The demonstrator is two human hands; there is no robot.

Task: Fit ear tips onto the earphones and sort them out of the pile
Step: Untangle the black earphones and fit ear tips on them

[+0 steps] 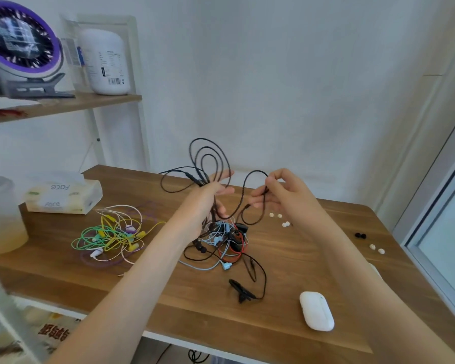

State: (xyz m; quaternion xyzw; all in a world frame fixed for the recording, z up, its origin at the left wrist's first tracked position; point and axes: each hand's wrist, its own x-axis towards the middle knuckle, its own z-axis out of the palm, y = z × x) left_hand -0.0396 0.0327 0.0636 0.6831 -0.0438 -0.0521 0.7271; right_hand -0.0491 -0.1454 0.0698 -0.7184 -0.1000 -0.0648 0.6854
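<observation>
A person works a black earphone cord [200, 177] free of the mixed pile [226, 240] of dark, blue and red earphones at the middle of a wooden table [168, 298]. The cord hangs in the air directly above the pile, one end trailing down into it.

The left hand [208, 203] is raised above the pile, wrist bent, fingers closed round several gathered loops that stand up from its grasp. The right hand [281, 195], above and to the right of the pile, pinches a single strand between thumb and fingertips, the other fingers curled.

The step looks like untangling, with no tip fitted on this cord as far as can be seen. It would go best by holding the coils firm in the left hand and feeding slack through the right pinch, lifting slowly so the trailing end slips out without dragging the blue and red cords along (a sharp tug would likely tighten the knot).

Loose white ear tips [279, 219] lie just right of the pile; a black pair [360, 235] sits well to its right. A green, yellow and purple tangle [113, 232] lies left of the pile, and a white charging case [317, 313] lies nearer the camera, to the pile's right.
</observation>
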